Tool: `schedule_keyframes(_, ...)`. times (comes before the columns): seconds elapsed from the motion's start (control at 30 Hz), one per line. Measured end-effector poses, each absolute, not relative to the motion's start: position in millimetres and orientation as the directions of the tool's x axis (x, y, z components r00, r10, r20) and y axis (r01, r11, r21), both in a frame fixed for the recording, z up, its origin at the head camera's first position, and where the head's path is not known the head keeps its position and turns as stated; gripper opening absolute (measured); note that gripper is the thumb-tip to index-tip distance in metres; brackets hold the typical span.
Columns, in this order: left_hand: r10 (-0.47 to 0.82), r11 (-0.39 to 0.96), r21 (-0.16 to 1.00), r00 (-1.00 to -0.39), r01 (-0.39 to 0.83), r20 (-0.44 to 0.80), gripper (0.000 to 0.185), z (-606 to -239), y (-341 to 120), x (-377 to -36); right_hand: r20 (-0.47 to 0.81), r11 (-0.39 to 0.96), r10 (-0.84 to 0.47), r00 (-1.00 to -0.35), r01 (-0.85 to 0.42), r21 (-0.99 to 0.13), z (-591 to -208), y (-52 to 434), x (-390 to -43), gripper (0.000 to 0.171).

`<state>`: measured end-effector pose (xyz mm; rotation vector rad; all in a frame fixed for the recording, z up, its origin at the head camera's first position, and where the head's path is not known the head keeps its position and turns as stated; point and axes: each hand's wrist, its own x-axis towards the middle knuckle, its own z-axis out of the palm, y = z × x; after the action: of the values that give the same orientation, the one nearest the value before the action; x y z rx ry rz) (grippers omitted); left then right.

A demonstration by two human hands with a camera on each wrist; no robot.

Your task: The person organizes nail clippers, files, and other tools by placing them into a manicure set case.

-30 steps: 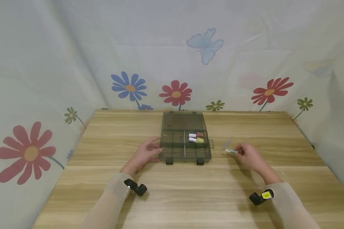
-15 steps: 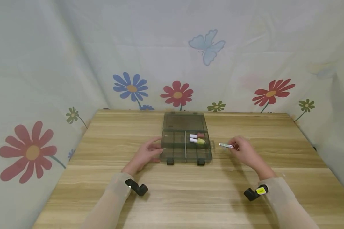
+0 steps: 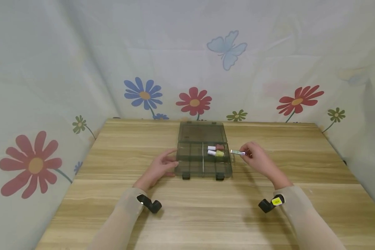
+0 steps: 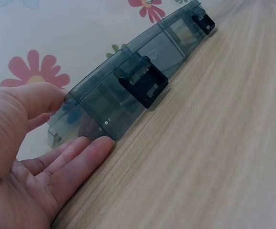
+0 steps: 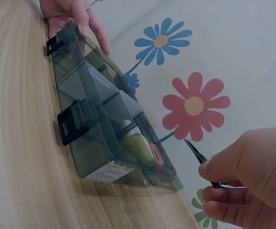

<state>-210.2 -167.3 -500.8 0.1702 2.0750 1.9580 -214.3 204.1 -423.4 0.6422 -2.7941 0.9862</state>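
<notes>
A grey see-through divided box lies on the table with its lid folded back. Two small white-capped bottles, one dark red and one yellow-green, lie side by side in its back right compartment. My left hand rests against the box's left side, fingers fairly straight; in the left wrist view the fingertips touch its wall. My right hand pinches a silver nail clipper between thumb and fingers, just off the box's right edge. The clipper points up and away in the right wrist view.
Two black latches sit on the box's front edge. The wood-grain table reaches back to a light curtain printed with flowers. A white label is stuck on the box's right end.
My right hand has lifted the nail clipper and carried it left and back, from the table at the right to the box's right edge. The left hand has stayed against the box.
</notes>
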Motion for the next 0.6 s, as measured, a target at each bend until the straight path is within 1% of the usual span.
schedule_keyframes(0.2, 0.299, 0.071, 0.991, -0.945, -0.115, -0.131, 0.061, -499.7, -169.0, -211.4, 0.261, 0.67, -0.392, -0.882, -0.468, -0.576, -419.1, 190.8, -221.3, 0.009)
schedule_keyframes(0.33, 0.315, 0.072, 0.989, -0.938, -0.129, -0.146, 0.062, -491.5, -169.1, -208.4, 0.273, 0.652, -0.415, -0.868, -0.493, -0.576, -416.5, 180.6, -225.6, 0.01)
schedule_keyframes(0.5, 0.332, 0.069, 0.989, -0.932, -0.131, -0.147, 0.063, -478.1, -167.9, -202.1, 0.257, 0.64, -0.434, -0.863, -0.497, -0.586, -414.5, 169.1, -229.5, 0.01)
schedule_keyframes(0.6, 0.336, 0.064, 0.99, -0.931, -0.127, -0.141, 0.062, -476.8, -167.9, -201.8, 0.25, 0.632, -0.447, -0.859, -0.501, -0.591, -413.6, 163.4, -230.5, 0.01)
